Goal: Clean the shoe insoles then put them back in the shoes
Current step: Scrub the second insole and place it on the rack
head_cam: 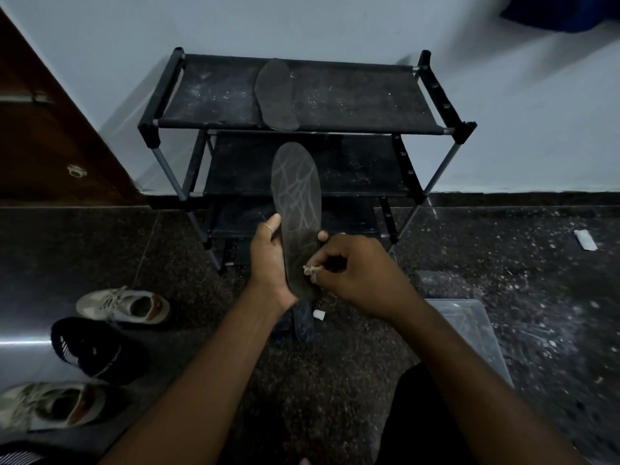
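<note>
- Head view centres on a dark insole held upright in mid-air in front of the shoe rack, toe end up, its line-patterned face turned to the person, presumably so the dirty surface stays in sight while it is wiped.
- Left hand is clamped on the insole's lower half, thumb on the left edge and fingertips wrapping round the right edge, bracing it against the rubbing.
- Right hand is pinched together on a small pale cloth, pressing it to the insole near the heel end; this looks like the cleaning step under way.
- A second insole lies flat on the rack's top shelf, apart from the work; whether it is cleaned I cannot tell.
- On the floor to the left, well apart from the hands, sit two light sneakers and a black shoe, openings up, ready to take insoles back.
- A clear plastic bin rests on the floor by the right forearm.
</note>
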`<state>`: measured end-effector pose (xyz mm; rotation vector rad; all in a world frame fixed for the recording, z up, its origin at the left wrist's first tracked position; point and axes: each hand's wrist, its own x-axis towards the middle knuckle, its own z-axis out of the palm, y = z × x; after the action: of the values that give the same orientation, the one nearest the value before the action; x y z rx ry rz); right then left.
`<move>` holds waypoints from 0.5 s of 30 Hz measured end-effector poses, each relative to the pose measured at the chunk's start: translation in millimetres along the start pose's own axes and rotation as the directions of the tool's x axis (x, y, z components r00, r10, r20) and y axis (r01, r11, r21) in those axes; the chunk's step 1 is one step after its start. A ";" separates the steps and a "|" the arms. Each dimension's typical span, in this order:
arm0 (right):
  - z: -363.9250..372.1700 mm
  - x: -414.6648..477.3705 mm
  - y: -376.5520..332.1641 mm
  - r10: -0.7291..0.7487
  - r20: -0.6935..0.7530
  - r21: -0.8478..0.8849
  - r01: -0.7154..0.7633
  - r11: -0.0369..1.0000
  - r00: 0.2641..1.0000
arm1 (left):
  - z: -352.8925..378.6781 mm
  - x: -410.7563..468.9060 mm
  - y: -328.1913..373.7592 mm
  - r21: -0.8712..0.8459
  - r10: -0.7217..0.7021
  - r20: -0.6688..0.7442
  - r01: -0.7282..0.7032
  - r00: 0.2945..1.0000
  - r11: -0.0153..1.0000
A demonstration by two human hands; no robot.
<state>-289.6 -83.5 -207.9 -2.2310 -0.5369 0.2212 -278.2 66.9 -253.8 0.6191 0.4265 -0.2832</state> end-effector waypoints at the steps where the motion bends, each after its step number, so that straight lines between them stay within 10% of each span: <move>1: 0.1 -0.2 -1.8 -0.008 -0.010 0.009 0.008 1.000 1.000 | -0.7 1.0 0.1 0.010 0.000 -0.004 0.000 1.000 1.000; 15: 7.6 -3.7 -13.7 -0.069 0.071 0.059 0.065 0.996 0.995 | 4.1 -2.1 -0.6 0.006 0.019 -0.036 -0.019 0.999 1.000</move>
<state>-299.5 -72.1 -202.6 -2.1525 -0.6365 0.2807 -279.1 64.1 -250.1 0.6338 0.4547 -0.2557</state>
